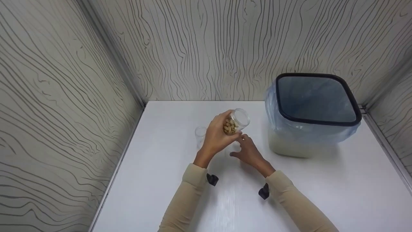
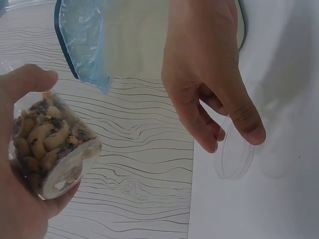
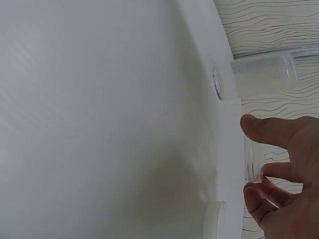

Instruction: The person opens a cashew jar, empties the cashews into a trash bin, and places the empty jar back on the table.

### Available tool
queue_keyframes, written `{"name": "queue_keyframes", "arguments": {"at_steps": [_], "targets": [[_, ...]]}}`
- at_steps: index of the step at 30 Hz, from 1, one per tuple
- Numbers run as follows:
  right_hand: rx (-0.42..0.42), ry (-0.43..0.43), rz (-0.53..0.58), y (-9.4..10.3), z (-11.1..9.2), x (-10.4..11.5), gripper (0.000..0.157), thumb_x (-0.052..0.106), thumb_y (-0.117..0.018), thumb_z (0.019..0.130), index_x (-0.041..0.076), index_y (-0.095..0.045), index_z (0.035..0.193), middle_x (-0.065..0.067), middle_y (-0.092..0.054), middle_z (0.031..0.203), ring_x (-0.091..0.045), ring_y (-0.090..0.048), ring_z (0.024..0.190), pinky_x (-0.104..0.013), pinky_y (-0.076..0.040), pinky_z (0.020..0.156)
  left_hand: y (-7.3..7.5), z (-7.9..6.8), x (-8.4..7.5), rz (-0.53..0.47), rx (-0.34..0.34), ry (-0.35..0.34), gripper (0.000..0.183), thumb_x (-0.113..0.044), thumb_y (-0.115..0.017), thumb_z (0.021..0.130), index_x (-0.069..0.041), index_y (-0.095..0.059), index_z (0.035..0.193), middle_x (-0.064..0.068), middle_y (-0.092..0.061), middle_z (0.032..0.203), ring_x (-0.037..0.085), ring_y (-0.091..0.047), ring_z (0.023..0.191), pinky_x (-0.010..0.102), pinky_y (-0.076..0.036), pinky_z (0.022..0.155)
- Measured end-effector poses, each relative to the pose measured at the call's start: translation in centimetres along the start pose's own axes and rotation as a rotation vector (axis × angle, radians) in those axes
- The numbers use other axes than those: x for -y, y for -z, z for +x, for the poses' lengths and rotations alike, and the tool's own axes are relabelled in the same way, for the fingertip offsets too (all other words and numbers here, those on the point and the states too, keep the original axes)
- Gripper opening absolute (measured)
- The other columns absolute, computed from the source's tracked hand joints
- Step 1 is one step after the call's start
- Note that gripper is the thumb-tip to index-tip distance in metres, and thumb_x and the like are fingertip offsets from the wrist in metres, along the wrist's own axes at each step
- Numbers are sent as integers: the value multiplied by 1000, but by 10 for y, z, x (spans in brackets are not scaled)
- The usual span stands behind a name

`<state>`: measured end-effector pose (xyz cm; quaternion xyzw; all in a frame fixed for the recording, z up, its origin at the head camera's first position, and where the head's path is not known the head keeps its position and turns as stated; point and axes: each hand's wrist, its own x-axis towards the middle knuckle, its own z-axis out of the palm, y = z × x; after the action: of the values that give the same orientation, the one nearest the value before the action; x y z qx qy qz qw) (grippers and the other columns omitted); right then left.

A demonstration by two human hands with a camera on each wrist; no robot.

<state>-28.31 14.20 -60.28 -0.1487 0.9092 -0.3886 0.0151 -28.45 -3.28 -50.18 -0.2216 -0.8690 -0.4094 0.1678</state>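
Observation:
My left hand grips a clear plastic jar partly filled with pale nuts and dark bits. The jar is tilted, its uncovered mouth facing up and to the right in the head view. Just below and right of it is my right hand. Its thumb and fingers pinch the edge of a clear round lid, also seen between thumb and fingers in the right wrist view. A second clear jar stands upright on the table, left of my left hand.
A bin with a blue liner and dark rim stands at the right on the white table. Another round lid lies near the lower edge of the right wrist view. Wood-pattern walls enclose the back and sides.

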Motion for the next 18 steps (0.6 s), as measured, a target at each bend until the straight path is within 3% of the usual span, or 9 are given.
{"name": "queue_keyframes", "arguments": {"at_steps": [10,18], "targets": [[-5,17,-18,-11,3,-6,82,12,-91,84,11,-53,156,-24,-49,155,-43,-51,139,-59,-49,110,-2,4,-4,-8,-1,-17,80,-32,-89,86,-16,-52,154,5,-67,141,19,-63,127,42,-53,111],[-24,44,-44,-17,4,-11,84,8,-92,81,9,-53,155,-27,-50,152,-45,-51,139,-62,-43,116,1,8,-8,4,4,-26,80,-35,-88,87,-15,-51,155,7,-67,139,20,-63,126,43,-54,109]]}}
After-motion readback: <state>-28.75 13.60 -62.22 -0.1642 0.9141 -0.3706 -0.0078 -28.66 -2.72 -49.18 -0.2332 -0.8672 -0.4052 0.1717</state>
